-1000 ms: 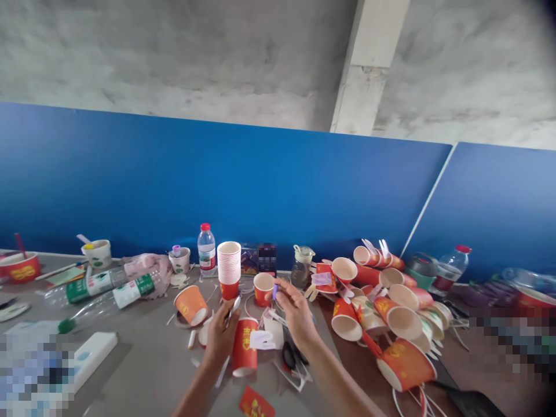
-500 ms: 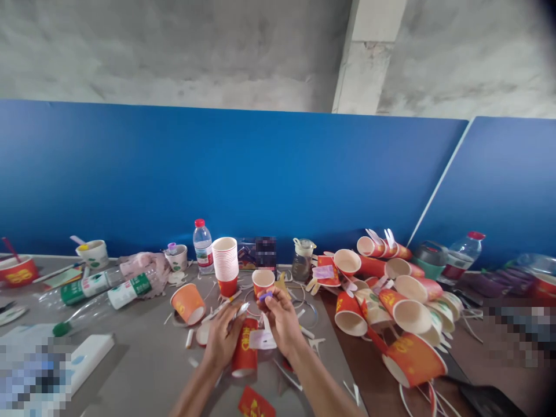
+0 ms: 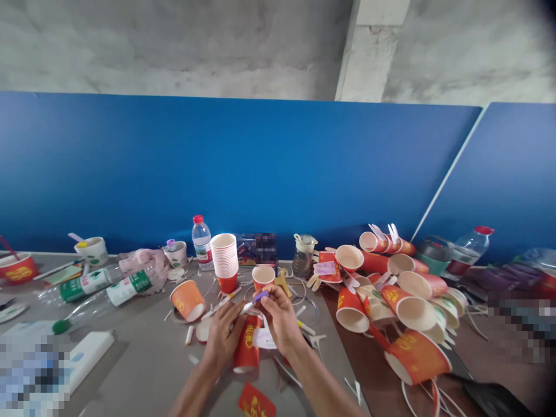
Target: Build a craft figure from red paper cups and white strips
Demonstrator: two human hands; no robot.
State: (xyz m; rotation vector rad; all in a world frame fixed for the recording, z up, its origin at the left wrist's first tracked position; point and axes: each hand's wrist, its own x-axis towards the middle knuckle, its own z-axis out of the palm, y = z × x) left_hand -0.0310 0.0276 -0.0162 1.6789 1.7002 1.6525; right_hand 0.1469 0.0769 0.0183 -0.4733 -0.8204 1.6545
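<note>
My left hand [image 3: 223, 333] is closed around a slim white marker-like tube [image 3: 247, 308], whose tip points up and to the right. Between the fingertips of my right hand [image 3: 278, 321] is a purple cap [image 3: 261, 296], close to the tube's tip; whether they touch I cannot tell. Below both hands a red paper cup [image 3: 246, 360] with yellow writing lies on its side, partly covered by my left hand. A pale paper piece [image 3: 264, 339] sticks out beside that cup. Just beyond my fingers stands another paper cup [image 3: 263, 275].
A tall stack of paper cups [image 3: 225, 260] and a water bottle [image 3: 201, 243] stand behind. An orange cup [image 3: 187, 301] lies tipped at left. Piled cups [image 3: 412, 313] crowd the right. A glass jug [image 3: 303, 258] stands at the back, before a blue partition [image 3: 260, 162].
My right hand has brought the purple cap up and left, nearer the tube's tip. More of the cap shows now. The view has shifted slightly.
</note>
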